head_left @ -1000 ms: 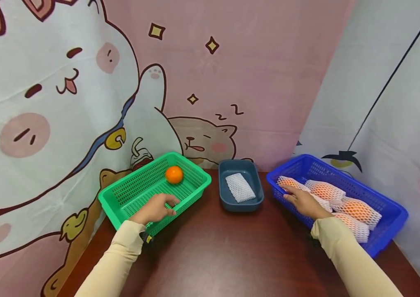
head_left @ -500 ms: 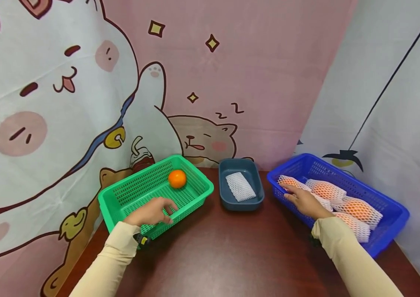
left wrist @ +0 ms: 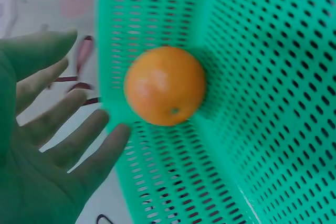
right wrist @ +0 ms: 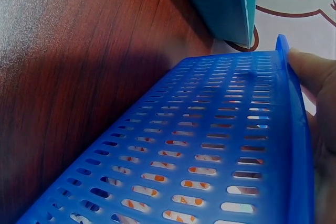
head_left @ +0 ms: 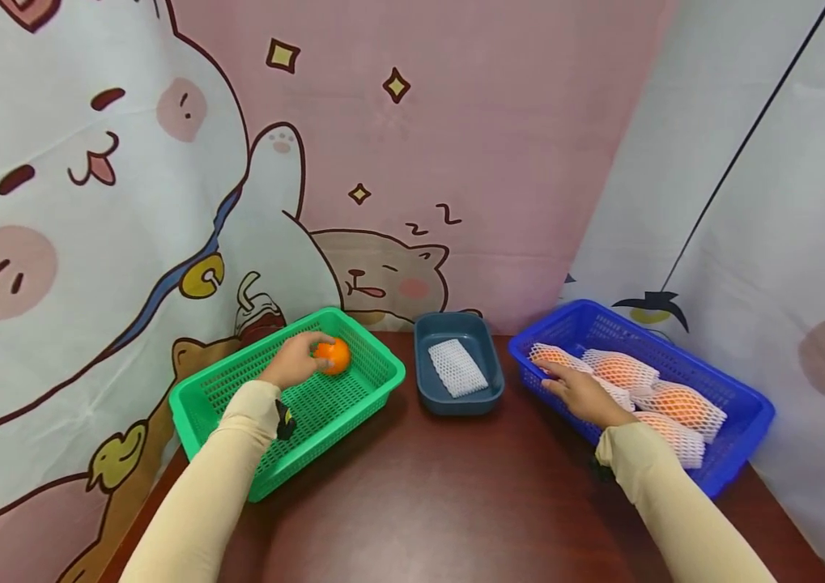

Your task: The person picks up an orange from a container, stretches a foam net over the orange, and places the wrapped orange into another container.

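An orange (head_left: 337, 357) sits in the far part of the green basket (head_left: 313, 413). My left hand (head_left: 292, 364) reaches over it, thumb and fingers spread at its left side. In the left wrist view a gap shows between the left hand (left wrist: 55, 119) and the orange (left wrist: 165, 85). My right hand (head_left: 587, 397) lies at the near-left rim of the blue basket (head_left: 750, 421), fingers extended over the fruits inside. The right wrist view shows its thumb (right wrist: 310, 69) by the rim; its other fingers are mostly hidden. Several orange fruits in white foam nets (head_left: 682, 405) lie in that basket.
Between the two baskets stands a dark blue-grey tray (head_left: 459, 405) with an unfilled white foam net (head_left: 457, 368) inside. All three containers are on a dark brown table (head_left: 448, 502). A printed cloth (head_left: 499, 162) hangs behind it.
From above the near rim of the green basket, my left hand has moved forward to the orange. My right hand stays at the blue basket. The head view has turned slightly right.
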Demonstrator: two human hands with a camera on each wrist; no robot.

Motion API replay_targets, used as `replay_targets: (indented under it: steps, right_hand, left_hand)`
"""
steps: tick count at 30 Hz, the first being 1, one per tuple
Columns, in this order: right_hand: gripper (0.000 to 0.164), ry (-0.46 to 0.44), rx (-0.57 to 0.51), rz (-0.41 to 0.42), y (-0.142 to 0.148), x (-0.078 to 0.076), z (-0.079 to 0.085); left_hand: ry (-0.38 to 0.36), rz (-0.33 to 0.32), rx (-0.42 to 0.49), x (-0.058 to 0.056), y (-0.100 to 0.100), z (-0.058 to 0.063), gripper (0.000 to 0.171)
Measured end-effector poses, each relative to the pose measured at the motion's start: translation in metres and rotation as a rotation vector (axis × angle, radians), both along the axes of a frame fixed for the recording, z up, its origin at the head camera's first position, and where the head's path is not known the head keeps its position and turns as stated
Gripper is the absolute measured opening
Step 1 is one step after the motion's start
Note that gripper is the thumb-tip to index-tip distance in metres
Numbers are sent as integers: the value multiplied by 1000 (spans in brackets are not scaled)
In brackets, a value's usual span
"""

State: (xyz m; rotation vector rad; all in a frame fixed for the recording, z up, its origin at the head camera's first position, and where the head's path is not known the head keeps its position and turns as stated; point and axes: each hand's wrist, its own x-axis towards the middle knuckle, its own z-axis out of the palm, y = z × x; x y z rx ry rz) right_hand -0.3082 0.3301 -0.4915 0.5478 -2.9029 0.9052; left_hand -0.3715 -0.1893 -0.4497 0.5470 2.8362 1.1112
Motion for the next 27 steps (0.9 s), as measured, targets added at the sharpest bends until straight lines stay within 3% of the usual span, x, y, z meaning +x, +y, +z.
replay_targets:
  steps: [6, 10, 14, 21, 27]
  right_hand:
    - [44, -6, -6, 6, -7, 2, -6]
    - [43, 3, -12, 10, -10, 4, -8]
    - [43, 15, -16, 11, -12, 5, -6]
    - [44, 6, -2, 2, -9, 2, 1]
    - [44, -1, 17, -24, -3, 2, 2]
  left_hand:
    - [8, 11, -168, -22, 2, -25, 62]
    - [-81, 22, -247, -29, 1, -36, 79]
    - [-150, 40, -254, -33, -2, -44, 87]
    - [-111, 149, -223, -37, -2, -52, 75]
    - [-138, 113, -232, -40, 10, -52, 62]
